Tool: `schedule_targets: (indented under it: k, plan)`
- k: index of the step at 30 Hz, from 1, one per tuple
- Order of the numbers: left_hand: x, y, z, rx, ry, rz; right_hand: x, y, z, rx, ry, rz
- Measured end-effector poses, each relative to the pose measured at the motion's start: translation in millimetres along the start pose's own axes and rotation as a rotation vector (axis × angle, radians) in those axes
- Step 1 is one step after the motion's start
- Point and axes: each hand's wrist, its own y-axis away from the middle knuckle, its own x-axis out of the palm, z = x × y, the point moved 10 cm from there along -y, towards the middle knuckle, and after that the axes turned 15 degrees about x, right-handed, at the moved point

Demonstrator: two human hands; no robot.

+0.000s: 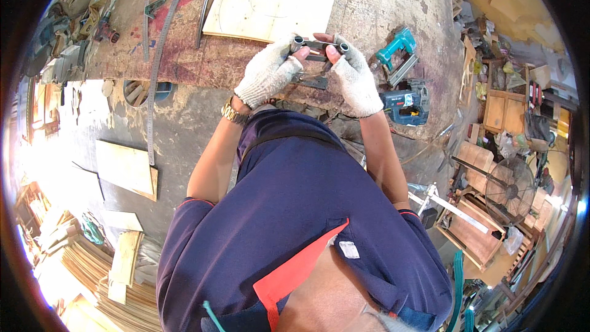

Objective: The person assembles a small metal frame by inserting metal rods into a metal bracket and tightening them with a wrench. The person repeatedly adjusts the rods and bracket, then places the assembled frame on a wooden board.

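Metal bar (319, 45) btwn both hands' fingers (301, 53)

plywood sheet (270, 0) behind hands, power tools (402, 83) right

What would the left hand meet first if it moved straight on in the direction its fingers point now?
The left hand points up and to the right, past the small metal tool it holds. Beyond that, probably the pale plywood sheet on the workbench, though depth is unclear.

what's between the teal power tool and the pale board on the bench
In the head view, the two gloved hands, left hand and right hand, hold a small metal part between the teal power tool and the pale board.
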Motion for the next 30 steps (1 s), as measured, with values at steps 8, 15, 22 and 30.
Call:
schedule_targets:
  k: [8,15,22,30]
  plan:
    - [-5,8,-6,-0.068,0.198,-0.042,11,12,21,-0.090,0.015,0.008]
    - [5,8,-3,-0.002,0.269,-0.013,11,8,12,-0.092,-0.094,0.038]
    - [14,7,-6,0.098,0.532,0.044,10,9,7,-0.107,-0.119,0.017]
    - [-24,5,8,0.301,0.648,-0.167,10,14,4,-0.168,-0.097,-0.041]
